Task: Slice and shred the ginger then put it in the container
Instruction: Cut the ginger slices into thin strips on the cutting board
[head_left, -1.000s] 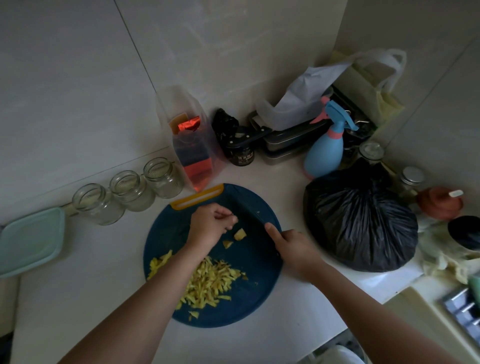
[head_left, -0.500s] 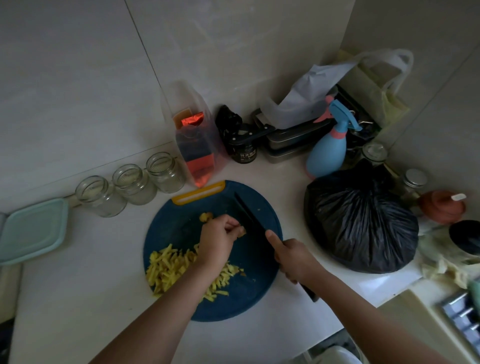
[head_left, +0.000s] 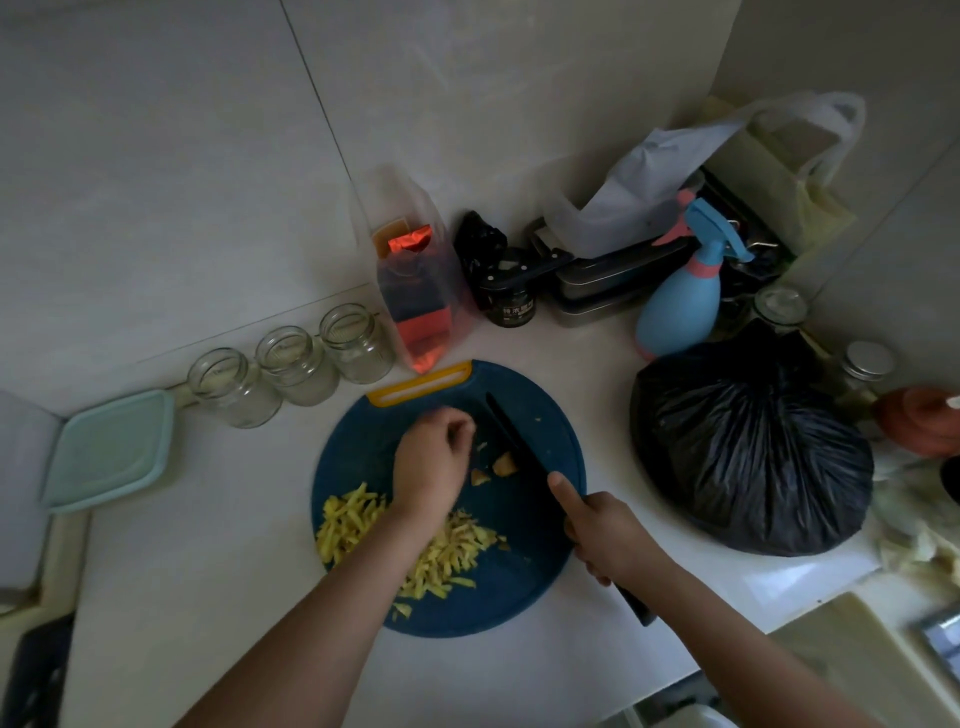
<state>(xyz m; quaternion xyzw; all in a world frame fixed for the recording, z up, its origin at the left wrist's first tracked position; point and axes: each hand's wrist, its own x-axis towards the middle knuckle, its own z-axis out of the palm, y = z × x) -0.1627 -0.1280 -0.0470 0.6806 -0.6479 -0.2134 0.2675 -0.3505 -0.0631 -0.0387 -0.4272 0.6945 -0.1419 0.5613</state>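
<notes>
A round dark blue cutting board (head_left: 545, 566) lies on the white counter. A pile of yellow shredded ginger (head_left: 349, 522) covers its near left part, partly under my left forearm. Two small ginger pieces (head_left: 503, 463) lie loose near the middle of the board. My left hand (head_left: 434, 462) hovers just left of them with its fingers curled, and I see nothing in it. My right hand (head_left: 608, 538) grips the handle of a black knife (head_left: 511, 439), index finger along the spine, the blade just right of the pieces. A teal lidded container (head_left: 109, 449) sits at far left.
Three open glass jars (head_left: 291, 364) line the wall behind the board, beside a clear bag (head_left: 415, 291) with orange packets. A black jar, metal tins, a blue spray bottle (head_left: 683, 306) and a full black rubbish bag (head_left: 748, 447) crowd the right corner. The counter edge runs near right.
My left hand has let go of the ginger piece it pressed beside the blade and pulled back left. The knife has shifted slightly right, leaving two pieces lying free.
</notes>
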